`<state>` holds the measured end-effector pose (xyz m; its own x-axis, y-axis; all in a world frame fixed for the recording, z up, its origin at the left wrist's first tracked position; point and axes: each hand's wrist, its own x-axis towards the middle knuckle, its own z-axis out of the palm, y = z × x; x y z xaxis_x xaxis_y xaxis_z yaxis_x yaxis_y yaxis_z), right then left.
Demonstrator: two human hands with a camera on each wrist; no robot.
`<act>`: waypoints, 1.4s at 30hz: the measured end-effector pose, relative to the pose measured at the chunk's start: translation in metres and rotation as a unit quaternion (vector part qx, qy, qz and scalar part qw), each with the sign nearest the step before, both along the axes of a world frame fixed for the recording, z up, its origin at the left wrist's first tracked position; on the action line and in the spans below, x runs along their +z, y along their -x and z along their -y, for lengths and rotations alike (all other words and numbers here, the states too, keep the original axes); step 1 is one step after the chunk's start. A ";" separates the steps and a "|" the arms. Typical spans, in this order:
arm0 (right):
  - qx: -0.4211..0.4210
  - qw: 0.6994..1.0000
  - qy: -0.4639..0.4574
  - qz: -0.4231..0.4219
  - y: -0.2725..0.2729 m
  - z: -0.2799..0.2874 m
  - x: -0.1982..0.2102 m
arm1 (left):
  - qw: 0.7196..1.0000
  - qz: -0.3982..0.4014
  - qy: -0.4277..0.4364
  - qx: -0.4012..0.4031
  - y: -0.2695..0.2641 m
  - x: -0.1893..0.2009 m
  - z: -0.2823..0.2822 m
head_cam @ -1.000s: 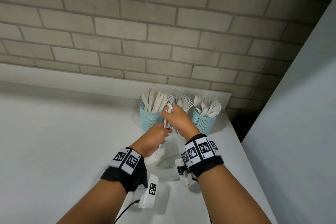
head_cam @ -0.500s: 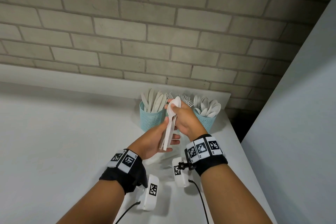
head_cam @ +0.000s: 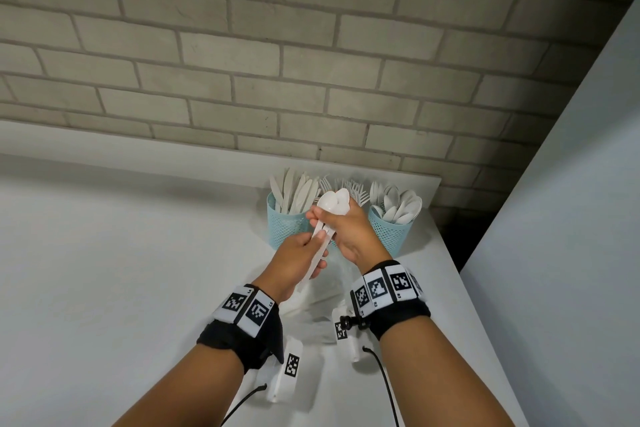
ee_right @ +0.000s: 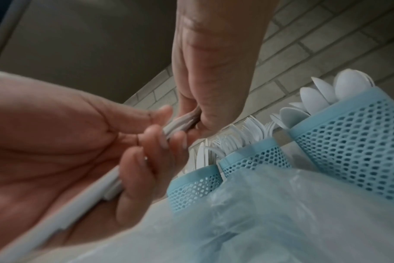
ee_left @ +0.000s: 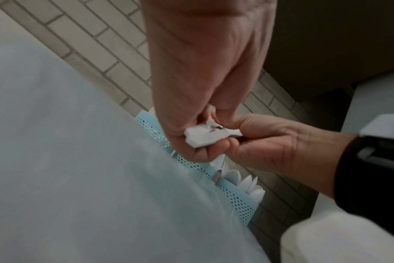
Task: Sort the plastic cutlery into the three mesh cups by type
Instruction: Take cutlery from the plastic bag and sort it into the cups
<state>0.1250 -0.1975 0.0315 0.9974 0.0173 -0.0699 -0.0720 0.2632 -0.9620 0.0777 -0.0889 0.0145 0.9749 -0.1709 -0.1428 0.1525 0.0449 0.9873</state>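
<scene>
I am holding a small bunch of spoons (head_cam: 329,208) in both hands (head_cam: 349,232), each grip curling round the handles, near the counter's far right corner; next, dropping them into the right-hand spoon cup (head_cam: 391,232).

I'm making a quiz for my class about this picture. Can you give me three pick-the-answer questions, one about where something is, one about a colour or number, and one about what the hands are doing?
1. Where is the cup of spoons?
A. Right end of the row
B. Left end
C. Middle

2. What colour are the mesh cups?
A. Red
B. Light blue
C. Black

3. What are the hands doing?
A. Resting flat on the table
B. Both holding white spoons
C. Lifting a cup

Answers:
1. A: it stands rightmost, beside the cup of forks, with the cup of knives at the left.
2. B: all three walls are light blue.
3. B: the left hand grips the handles and the right hand holds them near the bowls.
</scene>
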 end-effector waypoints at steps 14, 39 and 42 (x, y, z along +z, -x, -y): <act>-0.079 0.991 -0.095 0.049 0.000 0.011 0.003 | 0.999 -0.053 0.010 -0.003 0.000 -0.001 0.001; -0.467 0.793 0.253 0.299 -0.024 0.104 0.057 | 0.952 -0.014 -0.297 -0.080 -0.008 -0.008 -0.001; -0.406 0.815 0.327 0.252 -0.033 0.105 0.032 | 0.939 -0.021 -0.330 -0.100 -0.009 -0.013 -0.001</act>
